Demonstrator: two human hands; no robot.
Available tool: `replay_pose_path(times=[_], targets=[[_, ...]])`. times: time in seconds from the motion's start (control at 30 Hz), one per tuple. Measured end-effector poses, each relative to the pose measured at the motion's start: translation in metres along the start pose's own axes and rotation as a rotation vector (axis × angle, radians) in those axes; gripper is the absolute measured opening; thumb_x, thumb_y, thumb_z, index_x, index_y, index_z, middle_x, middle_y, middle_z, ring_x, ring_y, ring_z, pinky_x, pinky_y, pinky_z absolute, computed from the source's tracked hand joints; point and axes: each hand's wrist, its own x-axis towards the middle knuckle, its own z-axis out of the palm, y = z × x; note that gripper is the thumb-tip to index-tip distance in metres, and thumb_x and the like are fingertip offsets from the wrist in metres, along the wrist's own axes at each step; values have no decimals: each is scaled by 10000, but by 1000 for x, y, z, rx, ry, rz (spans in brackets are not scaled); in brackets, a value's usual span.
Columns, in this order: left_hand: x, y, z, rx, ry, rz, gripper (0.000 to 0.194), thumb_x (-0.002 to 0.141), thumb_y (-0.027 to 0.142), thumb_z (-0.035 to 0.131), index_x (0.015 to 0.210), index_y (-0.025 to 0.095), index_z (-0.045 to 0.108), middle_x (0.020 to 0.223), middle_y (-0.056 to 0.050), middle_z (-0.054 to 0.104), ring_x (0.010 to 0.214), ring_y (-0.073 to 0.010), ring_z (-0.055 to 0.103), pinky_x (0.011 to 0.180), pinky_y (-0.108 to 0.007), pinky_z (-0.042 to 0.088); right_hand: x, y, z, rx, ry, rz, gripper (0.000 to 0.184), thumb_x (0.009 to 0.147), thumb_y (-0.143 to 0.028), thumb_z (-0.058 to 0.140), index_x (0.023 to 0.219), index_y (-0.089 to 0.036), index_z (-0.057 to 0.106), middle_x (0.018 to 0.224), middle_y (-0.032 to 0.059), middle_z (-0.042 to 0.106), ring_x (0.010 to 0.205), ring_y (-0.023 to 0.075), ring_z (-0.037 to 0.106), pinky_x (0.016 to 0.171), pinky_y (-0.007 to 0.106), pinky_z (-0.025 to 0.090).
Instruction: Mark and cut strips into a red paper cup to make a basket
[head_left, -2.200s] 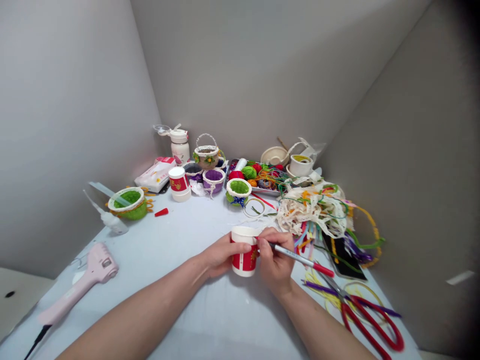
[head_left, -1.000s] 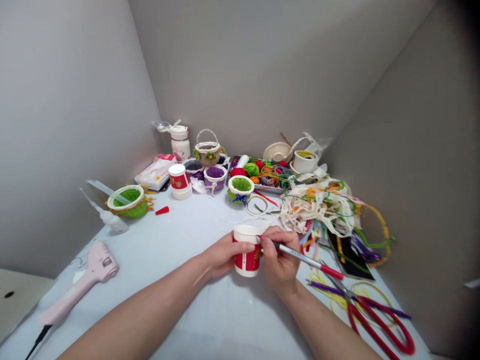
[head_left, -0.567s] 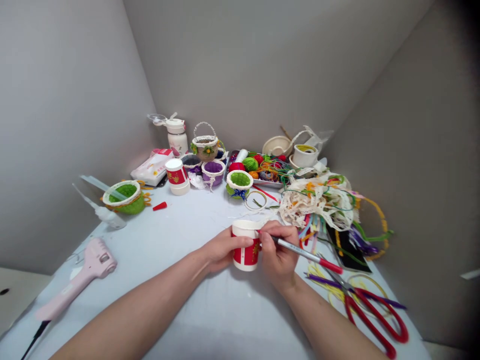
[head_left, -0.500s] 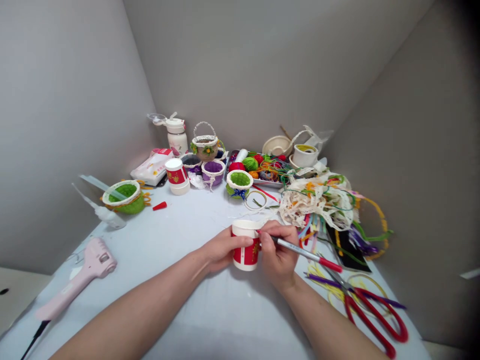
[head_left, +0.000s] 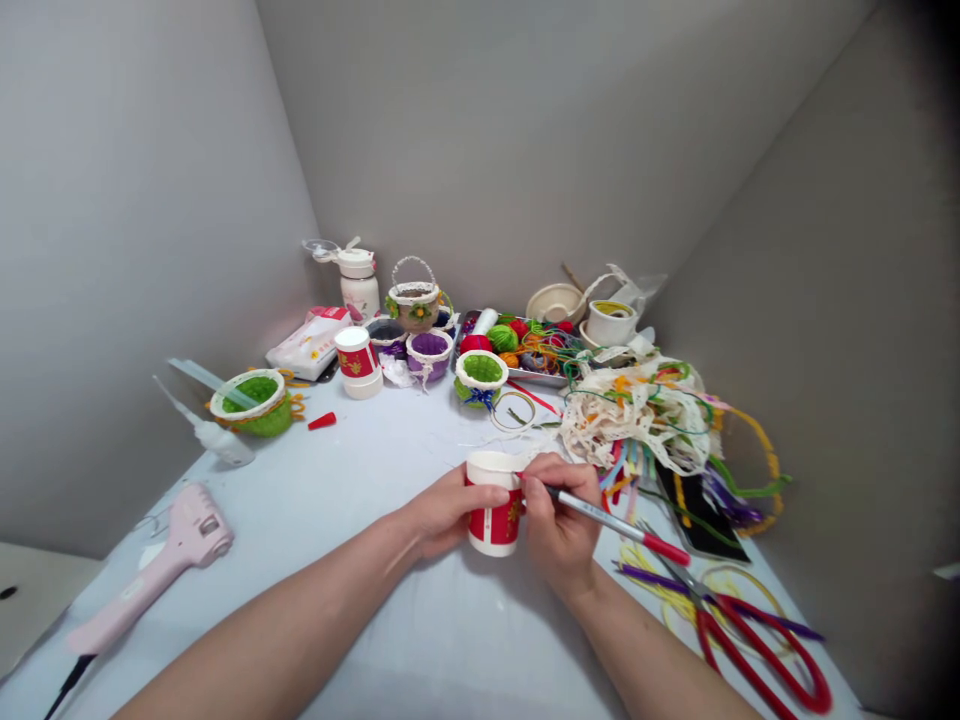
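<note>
My left hand [head_left: 442, 512] is closed round the left side of a red and white paper cup [head_left: 493, 530], its thumb lying across the front. The cup stands upright in front of me, its open rim facing up. Pinched in my right hand [head_left: 562, 520] is a marker pen [head_left: 615, 522] with a silver barrel and a red end. Its tip points at the white band just under the cup's rim; whether it touches is too small to tell. A red pen cap [head_left: 322, 421] lies on the table to the left.
At left are a pink glue gun [head_left: 180, 545], a glue bottle [head_left: 223, 442] and a green basket [head_left: 259, 412]. Several small baskets, a second cup [head_left: 358, 365] and a tray of yarn [head_left: 551, 378] stand behind. Lace [head_left: 637, 420] and red-handled scissors [head_left: 720, 610] lie right.
The whole view shifts slightly with my head. My left hand keeps its hold on the cup, and the marker pen stays close under the rim, with little visible movement.
</note>
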Motion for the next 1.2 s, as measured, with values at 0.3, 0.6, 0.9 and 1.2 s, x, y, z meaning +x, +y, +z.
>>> replay_pose_path(times=[0.3, 0.6, 0.9, 1.2], targets=[[-1, 2, 0, 4, 11, -29, 511, 572, 285, 887, 1018, 117, 704, 936, -91, 709, 863, -193, 615, 851, -321, 443, 2, -1, 1, -17, 5, -8, 128, 902, -117, 519, 893, -240, 482, 703, -29, 538, 601, 131, 526, 512, 255, 413], [1, 0, -2, 24, -9, -16, 513, 590, 298, 879, 1037, 115, 706, 974, -103, 708, 888, -196, 621, 841, -307, 460, 0, 0, 1, 9, -5, -6, 135, 901, -106, 517, 901, -238, 488, 705, -30, 540, 601, 127, 518, 518, 256, 410], [0, 1, -1, 12, -39, 7, 498, 612, 288, 863, 1052, 116, 703, 986, -106, 716, 894, -196, 637, 858, -311, 471, 1, 0, 0, -3, -5, 1, 126, 903, -113, 518, 898, -236, 488, 702, -32, 542, 596, 125, 518, 528, 256, 413], [1, 0, 0, 18, -42, -24, 592, 629, 299, 849, 1158, 111, 665, 1188, -177, 678, 1109, -300, 616, 999, -418, 424, -1, 0, 0, 0, -13, 12, 127, 906, -118, 516, 897, -239, 482, 700, -31, 546, 607, 131, 530, 525, 259, 416]])
